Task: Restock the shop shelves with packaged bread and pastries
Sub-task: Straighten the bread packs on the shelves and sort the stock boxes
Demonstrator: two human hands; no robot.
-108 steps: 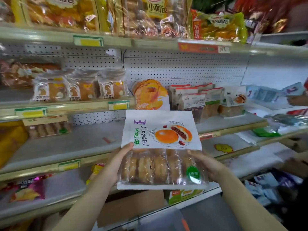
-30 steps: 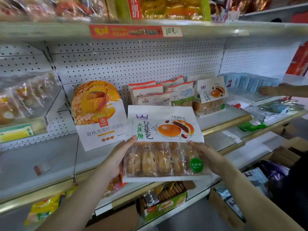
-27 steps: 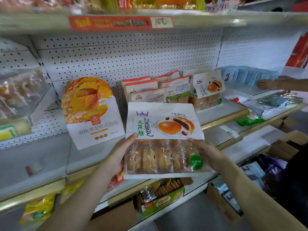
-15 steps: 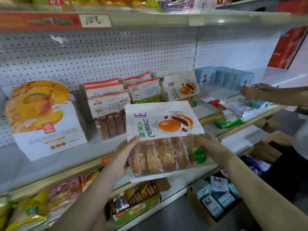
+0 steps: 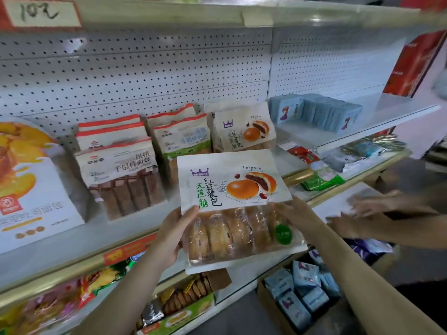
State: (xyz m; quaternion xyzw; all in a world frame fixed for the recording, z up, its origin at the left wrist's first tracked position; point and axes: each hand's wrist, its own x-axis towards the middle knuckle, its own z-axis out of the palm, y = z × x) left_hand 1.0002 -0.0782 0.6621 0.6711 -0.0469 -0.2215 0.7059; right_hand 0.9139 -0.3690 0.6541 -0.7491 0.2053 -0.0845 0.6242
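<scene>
Head view: bun pack (image 5: 232, 180) held upright, label outward, in front of matching pack (image 5: 242, 131) standing on shelf (image 5: 72, 247), likely for facing alike; gripped at its 2 sides by left hand (image 5: 174, 233) and right hand (image 5: 297, 213).

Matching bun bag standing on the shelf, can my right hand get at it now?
Probably not yet: your right hand grips the held bun bag, which is right in front of the matching bun bag.

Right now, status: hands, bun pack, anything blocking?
Left hand and right hand grip bun pack by its sides. Pack in front of shelf, not placed. Another person's hands at right, apart.
</scene>
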